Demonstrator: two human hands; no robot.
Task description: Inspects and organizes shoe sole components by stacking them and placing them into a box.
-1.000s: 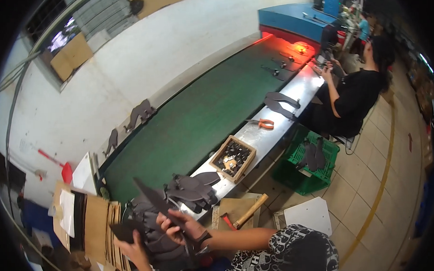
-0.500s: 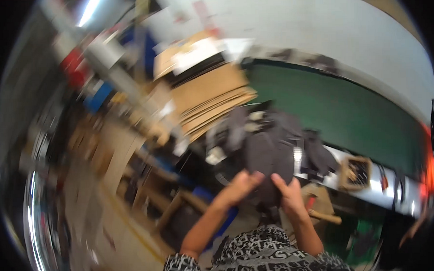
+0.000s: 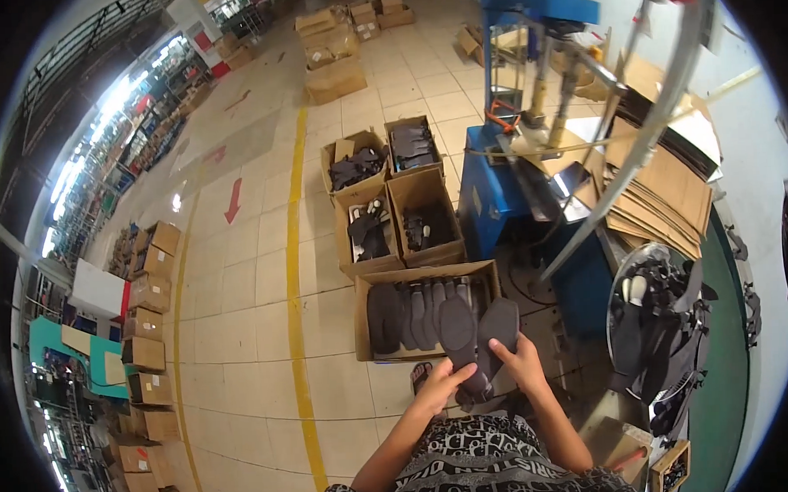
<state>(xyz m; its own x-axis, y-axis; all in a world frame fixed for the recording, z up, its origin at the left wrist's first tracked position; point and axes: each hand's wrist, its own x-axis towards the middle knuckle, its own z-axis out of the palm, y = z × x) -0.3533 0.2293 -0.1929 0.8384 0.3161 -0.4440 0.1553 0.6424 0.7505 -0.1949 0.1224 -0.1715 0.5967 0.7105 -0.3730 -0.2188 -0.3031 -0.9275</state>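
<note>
1. Far left, a row of brown cardboard boxes (image 3: 149, 361) lines the tiled floor; most of what's in them is too small to make out.
2. Nearer me, past a yellow floor line (image 3: 297, 275), the back-left carton (image 3: 327, 166) holds a jumble of black pieces.
3. Below it, the middle-left carton (image 3: 373, 266) has black pieces mixed with a few whitish ones.
4. The back-right carton (image 3: 417, 169) is packed with flat dark pieces lined up in a row; the middle-right carton (image 3: 422, 189) has dark pieces low down, with small pale bits among them.
5. Closest to me sits the big carton (image 3: 412, 276), with dark, rounded soles standing side by side.
6. My left hand (image 3: 444, 386) is closed on the left sole (image 3: 458, 326), thumb across its lower end — the fingers beneath are mostly hidden.
7. My right hand (image 3: 521, 363) grips the right sole (image 3: 502, 318), thumb pressed on its face. Both are matte dark grey, broad ends pointing away from me, in front of the big carton's right side.
8. Far right, a shiny-edged round holder (image 3: 625, 271) is heaped with dark soles; below, a small wooden box (image 3: 659, 468) contains little black parts.
</note>
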